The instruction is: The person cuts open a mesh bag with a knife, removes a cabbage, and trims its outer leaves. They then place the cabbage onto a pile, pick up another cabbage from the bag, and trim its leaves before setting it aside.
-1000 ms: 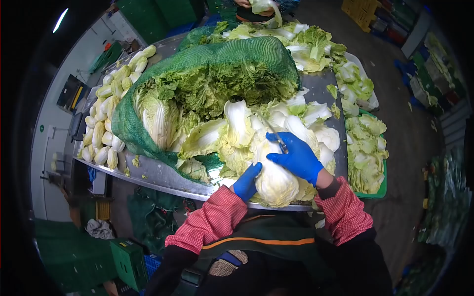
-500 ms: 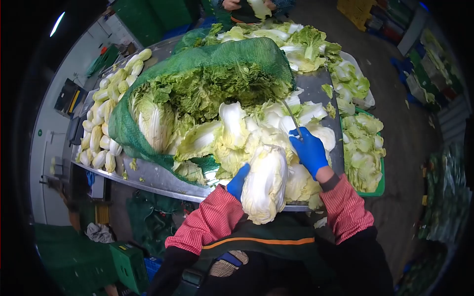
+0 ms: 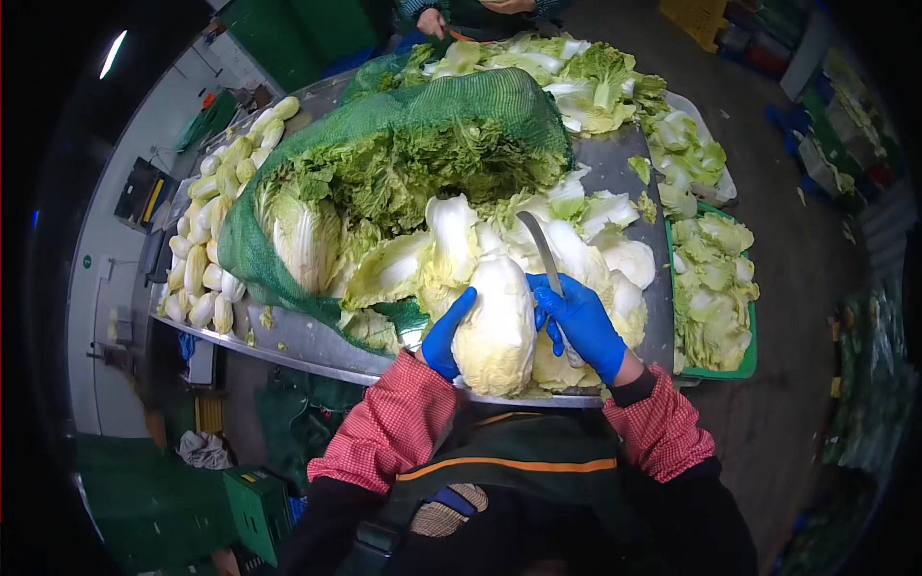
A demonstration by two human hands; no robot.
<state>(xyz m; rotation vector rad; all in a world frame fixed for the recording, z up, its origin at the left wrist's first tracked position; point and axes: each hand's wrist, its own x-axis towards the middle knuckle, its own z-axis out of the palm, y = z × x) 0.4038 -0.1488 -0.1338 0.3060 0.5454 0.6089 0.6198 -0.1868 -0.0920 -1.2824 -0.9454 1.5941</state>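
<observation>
A pale napa cabbage point(image 3: 496, 326) stands near the front edge of the metal table, held on its left side by my left hand point(image 3: 448, 332) in a blue glove. My right hand point(image 3: 581, 322), also gloved in blue, grips a curved knife point(image 3: 541, 247) whose blade points up and away, just right of the cabbage. Loose outer leaves point(image 3: 576, 252) lie around and behind the cabbage. Beyond them a green mesh sack point(image 3: 384, 115) lies open, with leafy cabbages inside, one whole cabbage point(image 3: 303, 235) at its left.
Trimmed cabbages point(image 3: 213, 230) are piled at the table's left. A green crate point(image 3: 746, 348) and a white tub point(image 3: 722, 187), both holding leaves, stand on the right. Across the table are a co-worker's hands point(image 3: 432, 22). The metal table's edge point(image 3: 327, 370) runs close in front of me.
The cabbage has moved up and slightly left and stands more upright. My right hand has drawn down and left, with the knife blade now raised. The co-worker's hands have moved apart.
</observation>
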